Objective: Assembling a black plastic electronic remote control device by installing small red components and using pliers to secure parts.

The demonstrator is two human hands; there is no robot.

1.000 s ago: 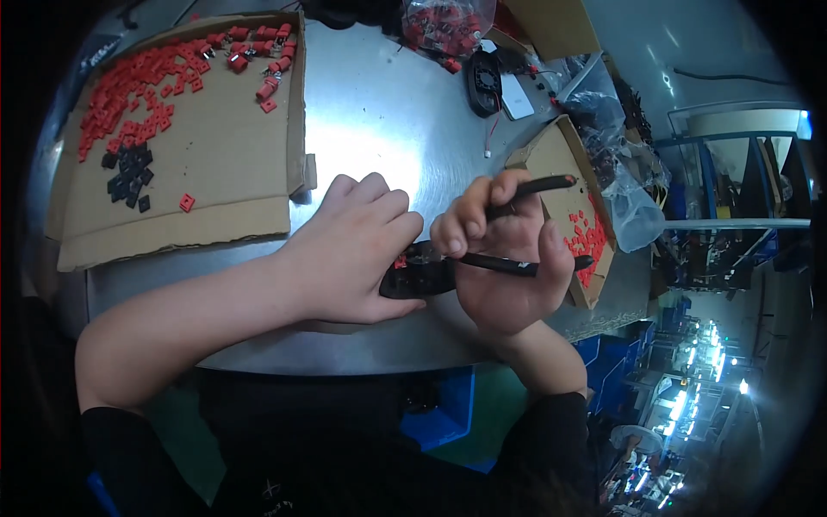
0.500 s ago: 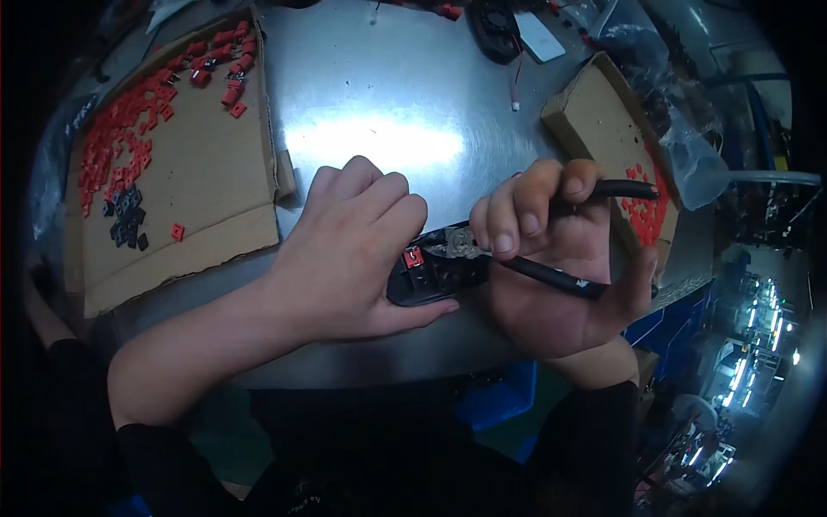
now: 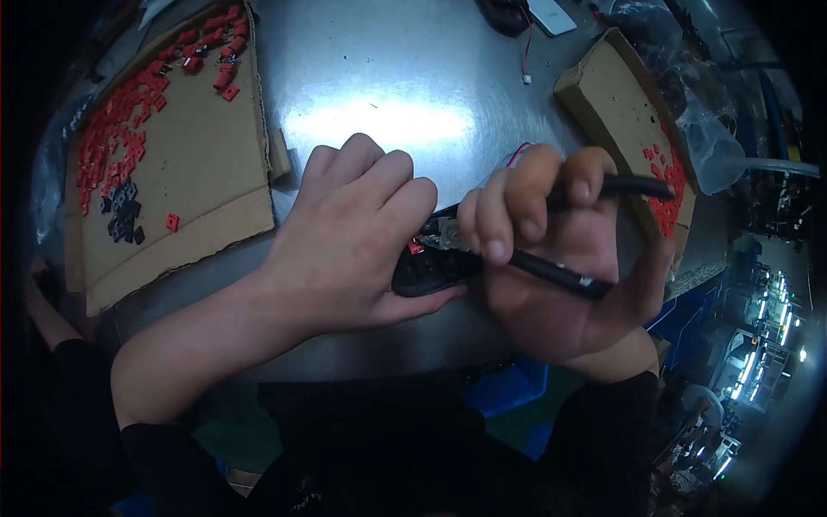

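Curled around a black plastic housing [image 3: 420,277], my left hand [image 3: 349,228] is closed with its thumb along the near edge. A small red piece [image 3: 416,247] shows in the housing, partly covered. My right hand [image 3: 560,319] grips a pair of pliers [image 3: 562,274] with black handles, its fingers between and over the handles, which are spread apart. The metal head of the pliers lies over the housing beside the red piece; whether the jaws touch that piece I cannot tell. Part of the housing is hidden by my left fingers.
On the left stands a cardboard tray [image 3: 202,155] with many red parts [image 3: 112,142] and some black squares [image 3: 123,211]. Another cardboard tray [image 3: 594,82] on the right holds small red pieces. A black fan-like device and a white phone-like slab [image 3: 551,15] lie at the back of the metal table.
The pliers' head has moved left and covers more of the red piece. The housing is tilted a little differently in my left hand. The whole view has shifted slightly.
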